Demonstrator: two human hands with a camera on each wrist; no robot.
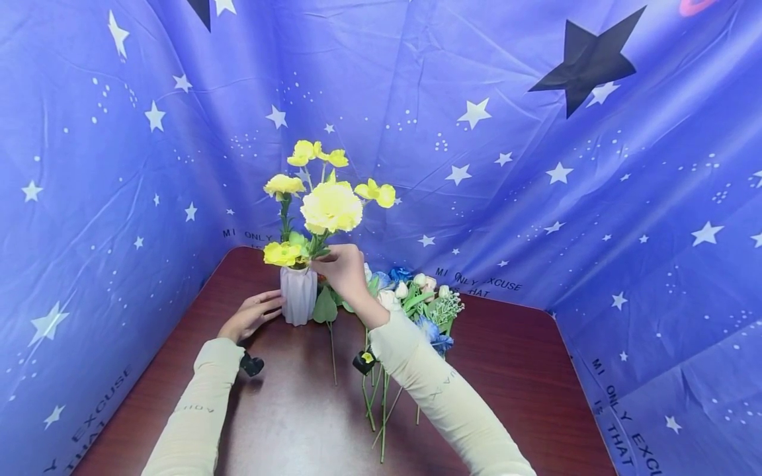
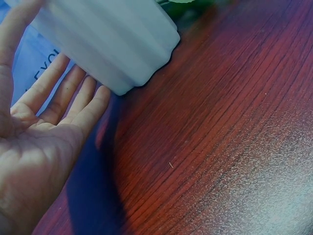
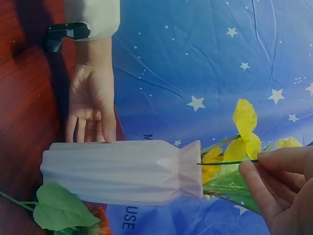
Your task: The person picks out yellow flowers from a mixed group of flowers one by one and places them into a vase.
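A pale fluted vase (image 1: 299, 297) stands upright near the table's far left, with several yellow flowers (image 1: 284, 186) in and above its mouth. My left hand (image 1: 253, 315) is at the vase's left side; in the left wrist view its fingers (image 2: 58, 93) are extended and its fingertips meet the vase wall. Above the rim, my right hand (image 1: 346, 272) pinches a thin green stem (image 3: 227, 162) between thumb and fingers. The stem's lower end is at the vase mouth in the right wrist view. A large yellow carnation (image 1: 331, 207) rises above this hand; which bloom tops the pinched stem is partly hidden.
Right of the vase lies a pile of blue, white and pink flowers (image 1: 428, 324), stems toward the front, partly behind my right sleeve. A green leaf (image 3: 63, 208) is close to the vase base. Starry blue cloth (image 1: 381, 99) hangs around the dark red table (image 1: 286, 416).
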